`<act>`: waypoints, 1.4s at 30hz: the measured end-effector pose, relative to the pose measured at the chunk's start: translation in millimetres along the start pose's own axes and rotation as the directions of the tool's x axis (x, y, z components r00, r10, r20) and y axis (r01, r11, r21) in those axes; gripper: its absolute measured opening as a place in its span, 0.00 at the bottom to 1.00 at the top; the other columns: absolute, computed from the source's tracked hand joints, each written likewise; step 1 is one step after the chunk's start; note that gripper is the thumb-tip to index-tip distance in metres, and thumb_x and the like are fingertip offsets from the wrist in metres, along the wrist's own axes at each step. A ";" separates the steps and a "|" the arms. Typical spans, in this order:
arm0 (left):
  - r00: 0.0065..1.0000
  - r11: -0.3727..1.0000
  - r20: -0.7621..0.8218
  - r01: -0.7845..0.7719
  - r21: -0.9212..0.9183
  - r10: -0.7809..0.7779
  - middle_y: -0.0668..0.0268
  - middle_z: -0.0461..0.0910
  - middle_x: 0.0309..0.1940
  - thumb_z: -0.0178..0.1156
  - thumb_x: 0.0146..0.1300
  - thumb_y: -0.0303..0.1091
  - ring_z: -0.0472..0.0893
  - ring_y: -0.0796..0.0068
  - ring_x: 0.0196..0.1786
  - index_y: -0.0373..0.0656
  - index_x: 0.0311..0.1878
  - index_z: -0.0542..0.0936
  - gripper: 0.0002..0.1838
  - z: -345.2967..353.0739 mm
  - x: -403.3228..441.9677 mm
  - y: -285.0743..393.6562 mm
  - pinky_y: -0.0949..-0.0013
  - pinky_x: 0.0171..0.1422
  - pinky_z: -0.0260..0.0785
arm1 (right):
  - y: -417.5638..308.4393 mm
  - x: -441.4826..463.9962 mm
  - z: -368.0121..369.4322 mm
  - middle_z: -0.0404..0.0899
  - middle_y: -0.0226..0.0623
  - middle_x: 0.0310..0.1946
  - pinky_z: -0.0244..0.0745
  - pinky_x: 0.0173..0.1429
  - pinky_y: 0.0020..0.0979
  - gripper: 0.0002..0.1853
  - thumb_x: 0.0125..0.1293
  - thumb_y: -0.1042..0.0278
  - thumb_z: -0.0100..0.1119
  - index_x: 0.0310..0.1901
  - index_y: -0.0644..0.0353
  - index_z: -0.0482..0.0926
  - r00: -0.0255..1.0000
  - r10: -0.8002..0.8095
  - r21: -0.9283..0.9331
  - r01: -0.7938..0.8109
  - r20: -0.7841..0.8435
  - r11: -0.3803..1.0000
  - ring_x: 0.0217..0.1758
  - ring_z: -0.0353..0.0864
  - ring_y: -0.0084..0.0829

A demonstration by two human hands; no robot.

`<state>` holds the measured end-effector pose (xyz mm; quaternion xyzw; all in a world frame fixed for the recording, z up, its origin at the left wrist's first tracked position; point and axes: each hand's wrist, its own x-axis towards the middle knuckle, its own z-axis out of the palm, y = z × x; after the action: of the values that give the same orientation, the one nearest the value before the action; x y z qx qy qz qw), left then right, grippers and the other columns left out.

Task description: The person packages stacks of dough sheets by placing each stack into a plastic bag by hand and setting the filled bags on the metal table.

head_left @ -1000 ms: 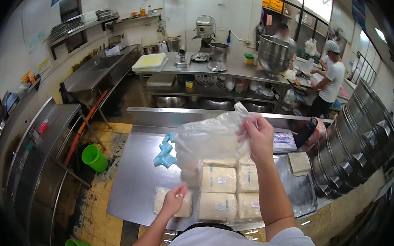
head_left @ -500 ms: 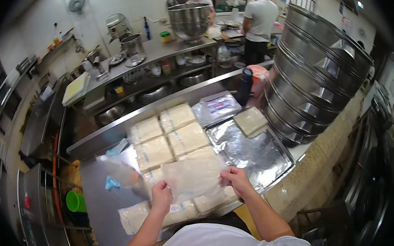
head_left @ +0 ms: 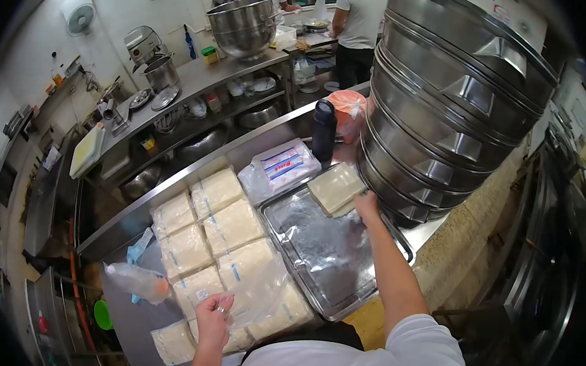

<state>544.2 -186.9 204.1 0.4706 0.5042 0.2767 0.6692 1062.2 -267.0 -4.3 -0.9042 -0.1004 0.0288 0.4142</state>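
My left hand (head_left: 214,312) is closed on the edge of a clear plastic bag (head_left: 260,285), which hangs over the packed wrappers. Several plastic-wrapped packs of pale square sheets (head_left: 233,225) lie in rows on the steel table (head_left: 126,327). At the right, my right hand (head_left: 367,206) reaches to the corner of a small stack of pale sheets (head_left: 336,188) at the far end of a metal tray (head_left: 315,251). Its fingertips are at the stack's edge, and their grip is partly hidden.
Tall stacked steamers (head_left: 445,112) stand right of the tray. Behind it are a dark bottle (head_left: 323,131), an orange bag (head_left: 348,112) and a printed plastic pack (head_left: 282,165). A clear bottle (head_left: 136,282) lies at the left. Two people work at the back.
My right hand has let go of the clear bag and moved right to the small stack on the tray. My left hand still holds the bag. The view has turned to the right.
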 end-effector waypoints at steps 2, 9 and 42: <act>1.000 1.000 -0.029 -0.005 -0.005 0.005 0.78 0.75 0.23 0.68 0.69 0.28 0.65 0.89 0.22 0.39 0.40 0.86 0.03 -1.2 -3.8 -2.4 0.77 0.25 0.55 | -2.3 25.0 8.1 0.87 0.60 0.45 0.81 0.57 0.47 0.28 0.58 0.55 0.71 0.49 0.75 0.84 0.999 0.052 -0.087 -0.053 -0.015 0.995 0.51 0.87 0.55; 0.990 0.997 -0.126 0.061 -0.053 -0.068 0.79 0.74 0.21 0.68 0.69 0.27 0.64 0.90 0.20 0.38 0.38 0.85 0.03 7.6 -5.8 -11.4 0.78 0.24 0.52 | -30.6 34.4 2.3 0.85 0.56 0.52 0.80 0.62 0.50 0.24 0.63 0.52 0.67 0.50 0.66 0.83 0.983 0.181 -0.275 -0.165 0.033 0.947 0.57 0.85 0.55; 0.924 0.984 -0.357 -0.169 -0.061 0.137 0.77 0.72 0.26 0.48 0.63 0.19 0.65 0.88 0.21 0.45 0.39 0.79 0.12 -46.8 75.0 55.6 0.77 0.22 0.54 | -133.1 -123.1 -56.8 0.76 0.52 0.67 0.75 0.71 0.54 0.37 0.62 0.57 0.62 0.72 0.65 0.68 0.486 -0.534 0.478 -0.862 0.691 -0.167 0.66 0.79 0.53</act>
<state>531.6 -84.6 221.3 0.4206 0.5641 0.4303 0.5654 928.4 -249.7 129.5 -0.0970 -0.0501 0.5903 0.7998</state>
